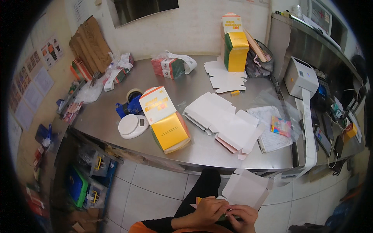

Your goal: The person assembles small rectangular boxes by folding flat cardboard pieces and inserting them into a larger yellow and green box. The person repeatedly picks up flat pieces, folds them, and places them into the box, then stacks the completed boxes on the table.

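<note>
White card shows on the flat box [248,189] held low over the lap, below the counter's [202,153] front edge. It lies up and to the right from the fingertips, its long axis seeming to slant the same way. The right hand [243,217] sits nearer the broad panel; the left hand [212,211] is at its lower left. Both hands' fingers are curled nearly closed, tips almost meeting, and pinch the card's near edge; exactly which flap each has, I cannot tell.

Counted on the counter: two yellow boxes, one near the front [169,134], one at the back [237,50]; three piles of white card [213,110], sheets per pile unclear; two red packs [169,68]; one scale [129,125]; one colourful packet [280,126]. One printer [300,77] stands at right.
</note>
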### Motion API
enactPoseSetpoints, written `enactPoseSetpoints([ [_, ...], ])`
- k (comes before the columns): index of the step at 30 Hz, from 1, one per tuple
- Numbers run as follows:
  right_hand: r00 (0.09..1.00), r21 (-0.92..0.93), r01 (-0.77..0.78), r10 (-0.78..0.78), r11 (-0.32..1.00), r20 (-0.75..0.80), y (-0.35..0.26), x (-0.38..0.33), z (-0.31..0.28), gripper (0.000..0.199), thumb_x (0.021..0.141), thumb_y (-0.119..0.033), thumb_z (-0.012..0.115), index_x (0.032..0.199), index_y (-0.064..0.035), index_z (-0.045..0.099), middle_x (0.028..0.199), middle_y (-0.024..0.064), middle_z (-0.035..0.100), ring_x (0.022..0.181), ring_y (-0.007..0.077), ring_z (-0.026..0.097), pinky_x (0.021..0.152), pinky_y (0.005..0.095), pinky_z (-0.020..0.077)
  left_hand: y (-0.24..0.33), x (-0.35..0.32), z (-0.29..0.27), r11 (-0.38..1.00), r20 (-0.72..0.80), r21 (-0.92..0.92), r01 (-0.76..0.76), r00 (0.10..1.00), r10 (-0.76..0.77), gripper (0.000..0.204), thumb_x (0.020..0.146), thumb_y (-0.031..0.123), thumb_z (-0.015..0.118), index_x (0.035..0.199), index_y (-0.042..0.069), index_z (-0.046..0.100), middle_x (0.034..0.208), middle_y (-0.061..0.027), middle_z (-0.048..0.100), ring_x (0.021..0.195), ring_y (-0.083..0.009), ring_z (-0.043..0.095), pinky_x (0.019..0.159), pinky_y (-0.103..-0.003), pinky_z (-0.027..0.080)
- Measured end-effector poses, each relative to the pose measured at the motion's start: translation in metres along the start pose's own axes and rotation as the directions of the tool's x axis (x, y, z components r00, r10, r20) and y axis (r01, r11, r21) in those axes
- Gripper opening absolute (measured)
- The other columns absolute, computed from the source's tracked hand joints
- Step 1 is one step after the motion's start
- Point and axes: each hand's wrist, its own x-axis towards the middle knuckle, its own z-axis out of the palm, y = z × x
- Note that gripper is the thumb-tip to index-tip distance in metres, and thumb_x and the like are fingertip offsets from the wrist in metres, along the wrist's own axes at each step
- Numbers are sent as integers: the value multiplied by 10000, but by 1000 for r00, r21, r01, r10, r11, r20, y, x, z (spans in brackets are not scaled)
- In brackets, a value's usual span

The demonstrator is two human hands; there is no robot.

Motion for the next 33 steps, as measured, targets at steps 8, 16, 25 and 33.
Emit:
enactPoseSetpoints([
  [8, 989, 72, -131, 135, 989, -56, 5, -1, 16, 108, 730, 41, 699, 816, -2, 651, 882, 105, 667, 616, 138, 607, 516, 221, 468, -10, -6, -5, 996, -45, 84, -34, 998, 38, 192, 919, 144, 453, 783, 39, 537, 690, -77, 548, 569, -278, 521, 550, -339, 372],
  [16, 810, 375, -586, 502, 718, 304, 31, -14, 27, 217, 753, -49, 693, 960, -28, 629, 889, 82, 656, 762, 162, 618, 660, 271, 468, -21, -1, -13, 962, 58, 114, -247, 969, 242, 196, 845, 248, 574, 803, 57, 586, 677, -63, 555, 542, -248, 508, 501, -337, 343],
  [25, 951, 118, -286, 267, 951, 155, 59, -15, 53, 93, 845, -98, 613, 866, -9, 595, 797, 70, 604, 729, 171, 553, 688, 298, 427, -54, -25, 14, 959, -281, 233, -161, 933, 225, 316, 868, 357, 571, 938, 49, 577, 779, -60, 593, 644, -221, 553, 643, -328, 398],
  [33, 726, 954, -99, 676, 283, -125, 65, -19, 74, 447, 927, -462, 345, 649, -114, 386, 640, 14, 403, 668, 165, 448, 648, 326, 350, -55, 0, -9, 872, -634, 488, 45, 704, 318, 393, 840, 398, 613, 954, 24, 573, 768, -77, 592, 707, -296, 558, 791, -427, 389],
])
